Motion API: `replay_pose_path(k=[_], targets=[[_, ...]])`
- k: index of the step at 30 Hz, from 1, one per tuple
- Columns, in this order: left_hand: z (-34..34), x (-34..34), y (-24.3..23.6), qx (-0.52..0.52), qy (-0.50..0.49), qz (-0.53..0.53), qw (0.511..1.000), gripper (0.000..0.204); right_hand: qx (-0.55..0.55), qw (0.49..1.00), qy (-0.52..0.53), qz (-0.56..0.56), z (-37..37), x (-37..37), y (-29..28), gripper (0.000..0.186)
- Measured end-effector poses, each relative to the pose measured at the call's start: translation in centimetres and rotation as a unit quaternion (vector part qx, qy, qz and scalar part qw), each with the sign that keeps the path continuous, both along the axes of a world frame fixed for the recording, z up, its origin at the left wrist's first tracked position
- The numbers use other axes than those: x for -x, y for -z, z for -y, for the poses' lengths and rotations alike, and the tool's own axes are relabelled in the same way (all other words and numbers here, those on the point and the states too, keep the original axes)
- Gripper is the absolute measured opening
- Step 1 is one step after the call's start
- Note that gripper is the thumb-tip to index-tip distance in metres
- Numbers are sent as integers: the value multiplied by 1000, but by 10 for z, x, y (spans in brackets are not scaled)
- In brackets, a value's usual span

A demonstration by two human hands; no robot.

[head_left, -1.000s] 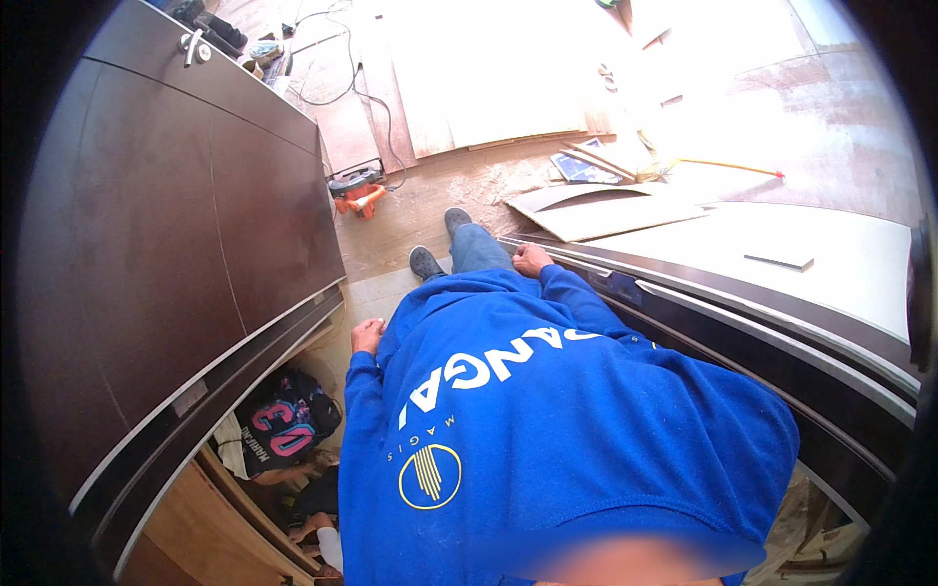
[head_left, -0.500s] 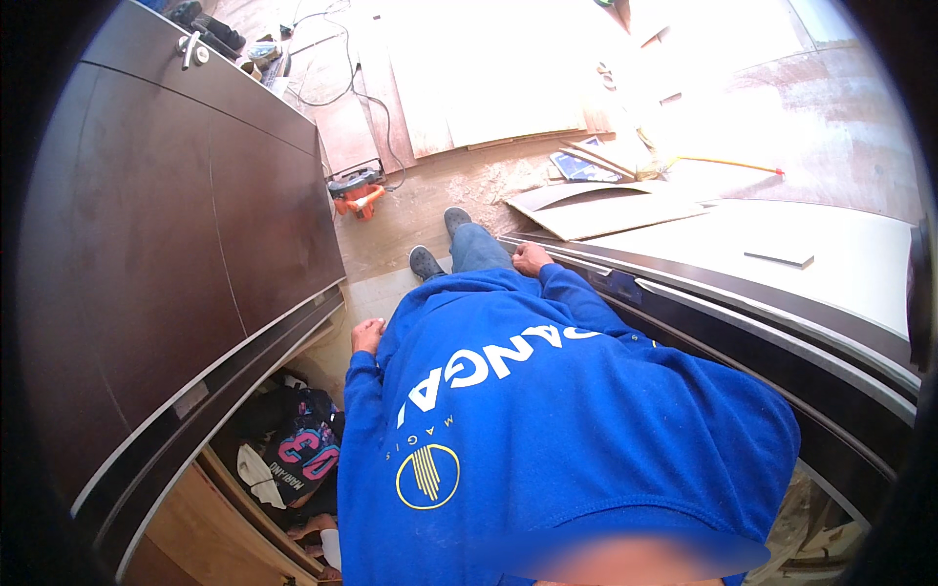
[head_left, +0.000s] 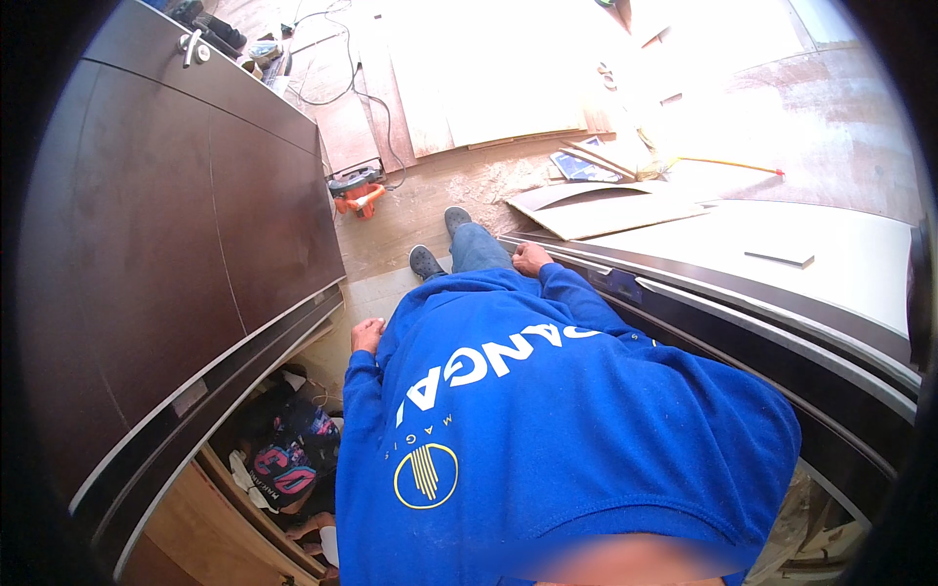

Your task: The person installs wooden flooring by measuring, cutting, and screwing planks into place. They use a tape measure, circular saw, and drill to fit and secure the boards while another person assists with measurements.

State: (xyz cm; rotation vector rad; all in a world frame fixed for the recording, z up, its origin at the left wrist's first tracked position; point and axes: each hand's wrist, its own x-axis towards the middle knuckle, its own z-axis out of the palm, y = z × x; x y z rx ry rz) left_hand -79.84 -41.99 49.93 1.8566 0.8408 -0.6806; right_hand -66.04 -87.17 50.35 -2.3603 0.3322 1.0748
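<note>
I look down my own front, a blue sweatshirt with white lettering and a round yellow emblem, to jeans and dark shoes on the floor. I stand in a narrow gap between two dark pieces of furniture. My left hand hangs at my side with its fingers curled, close to the lower edge of the tall dark brown cabinet; nothing shows in it. My right hand lies on the near end of the dark-edged white panel, fingers over its rim.
A dark cloth with pink print lies in the open space under the left cabinet. An orange power tool with a cord sits on the floor ahead. Light boards and offcuts lie beyond, in bright sun.
Both hands and my feet stay where they were. The view has tipped slightly, so the printed cloth under the cabinet sits a little lower in the picture.
</note>
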Motion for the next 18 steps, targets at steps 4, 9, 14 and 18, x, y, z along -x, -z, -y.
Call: replay_pose_path(k=[4, 9, 14, 18], targets=[[-2, 3, 8, 11, -14, -1, 1000, 28, -11, 1000, -1, 1, 0, 0, -2, 31], [-4, 4, 12, 8, -4, 1, 1000, 28, 0, 1000, 2, -11, -1, 0, -3, 31], [-1, 4, 7, 4, -18, -4, 1000, 28, -13, 1000, -8, 5, 0, 0, -1, 31], [2, 2, 2, 24, -35, 4, 999, 29, -2, 1000, -7, 9, 0, 0, 1, 31]])
